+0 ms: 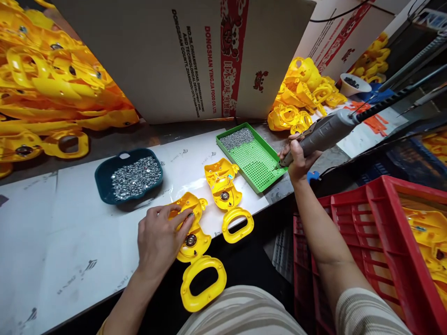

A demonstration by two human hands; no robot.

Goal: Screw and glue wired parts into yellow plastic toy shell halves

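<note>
Yellow shell point(203, 240), 7 o'clock in view: round insert point(191, 240) seated, interior uncovered. Left hand point(158, 238) touches it, grip unclear; right hand point(301, 163), grip closed round screwdriver point(323, 134), tip over green tray point(244, 164).

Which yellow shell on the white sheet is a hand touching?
The left of the two shells, under the left hand; the other, beside the green tray, is untouched.

A printed carton point(157, 60) stands left of another carton point(323, 35) and a red crate point(394, 218).
</note>
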